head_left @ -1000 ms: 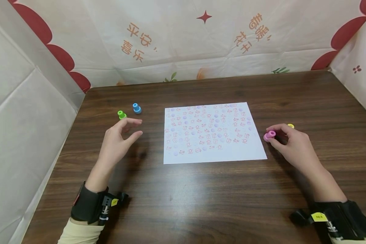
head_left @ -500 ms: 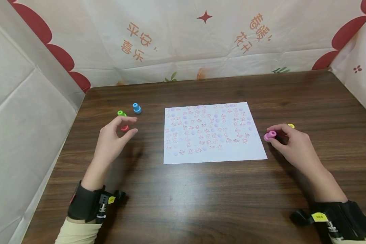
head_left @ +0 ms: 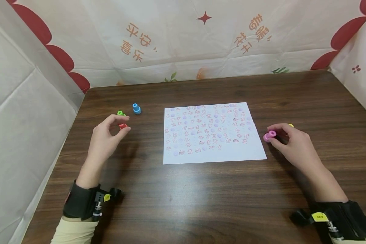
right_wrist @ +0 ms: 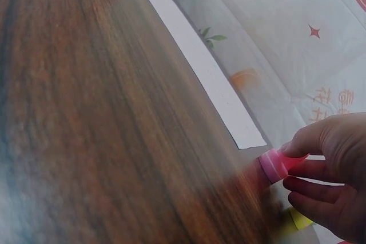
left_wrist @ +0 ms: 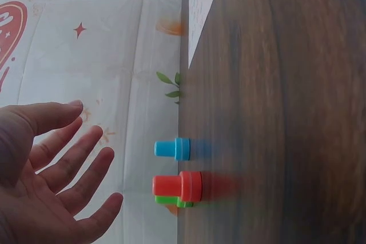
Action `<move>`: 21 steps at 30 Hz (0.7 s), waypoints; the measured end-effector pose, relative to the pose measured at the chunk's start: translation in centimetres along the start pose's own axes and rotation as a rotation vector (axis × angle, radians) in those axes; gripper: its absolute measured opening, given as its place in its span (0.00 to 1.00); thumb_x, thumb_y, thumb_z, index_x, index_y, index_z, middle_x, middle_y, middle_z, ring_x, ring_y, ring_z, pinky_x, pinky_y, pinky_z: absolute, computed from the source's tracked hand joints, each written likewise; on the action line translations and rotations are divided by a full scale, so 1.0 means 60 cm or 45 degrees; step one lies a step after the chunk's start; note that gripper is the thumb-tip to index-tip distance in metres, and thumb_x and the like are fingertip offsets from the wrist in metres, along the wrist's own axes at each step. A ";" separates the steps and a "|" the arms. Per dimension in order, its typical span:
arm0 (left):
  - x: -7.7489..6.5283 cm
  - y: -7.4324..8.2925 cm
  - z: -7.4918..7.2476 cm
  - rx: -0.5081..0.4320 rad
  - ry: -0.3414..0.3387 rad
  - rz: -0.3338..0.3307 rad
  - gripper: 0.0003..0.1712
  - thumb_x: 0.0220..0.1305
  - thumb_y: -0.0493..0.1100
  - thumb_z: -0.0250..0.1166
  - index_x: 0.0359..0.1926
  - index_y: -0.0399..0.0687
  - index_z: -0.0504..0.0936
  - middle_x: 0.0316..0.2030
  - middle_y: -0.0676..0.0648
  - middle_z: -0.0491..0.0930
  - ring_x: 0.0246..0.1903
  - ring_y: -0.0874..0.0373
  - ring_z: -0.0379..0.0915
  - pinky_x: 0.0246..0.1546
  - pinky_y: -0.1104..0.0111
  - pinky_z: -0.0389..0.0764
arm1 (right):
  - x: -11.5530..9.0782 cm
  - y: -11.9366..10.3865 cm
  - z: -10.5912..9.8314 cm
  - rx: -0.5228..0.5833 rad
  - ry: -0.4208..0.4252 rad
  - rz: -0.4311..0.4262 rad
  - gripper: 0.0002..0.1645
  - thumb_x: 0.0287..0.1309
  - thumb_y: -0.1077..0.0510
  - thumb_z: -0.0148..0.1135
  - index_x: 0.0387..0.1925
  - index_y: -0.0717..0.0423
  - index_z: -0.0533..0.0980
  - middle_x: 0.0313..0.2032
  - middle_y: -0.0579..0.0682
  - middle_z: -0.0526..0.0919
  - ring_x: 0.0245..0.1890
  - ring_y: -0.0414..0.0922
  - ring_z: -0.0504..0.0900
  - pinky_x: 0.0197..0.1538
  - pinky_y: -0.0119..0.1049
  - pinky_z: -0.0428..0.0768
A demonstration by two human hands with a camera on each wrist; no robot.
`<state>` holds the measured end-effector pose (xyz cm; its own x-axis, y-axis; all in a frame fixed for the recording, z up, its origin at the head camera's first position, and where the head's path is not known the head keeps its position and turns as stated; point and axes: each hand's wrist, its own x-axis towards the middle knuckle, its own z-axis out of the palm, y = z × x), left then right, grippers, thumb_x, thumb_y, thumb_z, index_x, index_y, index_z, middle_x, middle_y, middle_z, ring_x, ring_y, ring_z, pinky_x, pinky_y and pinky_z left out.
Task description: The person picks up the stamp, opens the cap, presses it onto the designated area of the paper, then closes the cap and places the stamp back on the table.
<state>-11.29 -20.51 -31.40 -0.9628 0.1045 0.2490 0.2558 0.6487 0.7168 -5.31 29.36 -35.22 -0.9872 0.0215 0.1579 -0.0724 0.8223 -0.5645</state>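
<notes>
My left hand [head_left: 105, 139] hovers over the left of the table, thumb and fingers apart and nothing held. Just beyond its fingertips a red stamp [left_wrist: 177, 187] stands upright, partly hidden in the head view. A green stamp [head_left: 120, 113] and a blue stamp [head_left: 136, 108] stand behind it. On the other side, my right hand [head_left: 297, 147] pinches a pink stamp [head_left: 269, 136] by its handle, beside the paper's right edge. A yellow stamp [right_wrist: 299, 219] is mostly hidden behind that hand. Small red and purple prints cover much of the white paper [head_left: 241, 152].
The brown wooden table [head_left: 183, 203] extends in front of the paper. A white cloth [head_left: 177, 37] with red and orange patterns hangs along its back edge, and white cloth also borders the left and right sides.
My left hand has drawn back to the left, away from the red stamp, which now shows between its fingertips. The right hand stays in place with the pink stamp.
</notes>
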 end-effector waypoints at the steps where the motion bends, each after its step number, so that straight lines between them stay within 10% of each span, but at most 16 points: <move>1: 0.001 -0.001 -0.002 0.012 0.005 -0.011 0.16 0.60 0.39 0.67 0.49 0.41 0.79 0.50 0.39 0.82 0.52 0.47 0.75 0.55 0.43 0.73 | 0.000 0.000 0.000 0.000 0.000 -0.001 0.19 0.58 0.57 0.65 0.48 0.62 0.75 0.43 0.67 0.82 0.48 0.63 0.79 0.48 0.67 0.75; 21: 0.015 -0.030 -0.011 0.293 -0.121 -0.104 0.23 0.62 0.41 0.66 0.57 0.41 0.75 0.57 0.34 0.75 0.58 0.39 0.67 0.58 0.40 0.68 | 0.000 -0.015 -0.006 0.027 0.013 0.004 0.20 0.59 0.55 0.65 0.49 0.60 0.74 0.44 0.65 0.82 0.48 0.62 0.78 0.49 0.67 0.74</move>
<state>-12.57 -22.11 -32.04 -0.9861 0.1083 0.1260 0.1610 0.8114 0.5620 -5.19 28.85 -34.40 -0.9859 0.0301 0.1644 -0.0724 0.8099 -0.5821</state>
